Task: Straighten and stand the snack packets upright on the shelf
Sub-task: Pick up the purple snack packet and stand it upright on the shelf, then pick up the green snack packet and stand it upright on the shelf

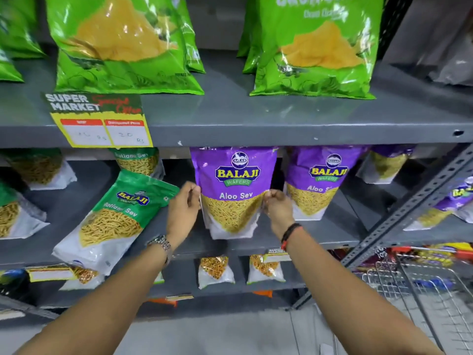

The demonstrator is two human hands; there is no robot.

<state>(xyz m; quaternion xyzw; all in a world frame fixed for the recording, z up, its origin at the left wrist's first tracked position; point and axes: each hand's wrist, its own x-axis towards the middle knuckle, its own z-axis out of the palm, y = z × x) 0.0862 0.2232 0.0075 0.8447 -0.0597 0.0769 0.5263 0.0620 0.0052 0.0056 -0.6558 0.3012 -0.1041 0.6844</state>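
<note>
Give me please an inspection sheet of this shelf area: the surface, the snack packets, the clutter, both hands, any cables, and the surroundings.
Surface: grey metal shelf, several tiers, with a yellow price tag on its front edge.
Job's things: purple Aloo Sev packet upright, held at both side edges; second purple packet upright to its right; green Ratlami Sev packet tilted, leaning right; large green packets standing on the tier above.
Clutter: small packets on the lower tier.
Grippers: left hand pinches the packet's left edge; right hand pinches its right edge.
Cables: nothing seen.
Surroundings: wire shopping cart at lower right; grey floor below.
</note>
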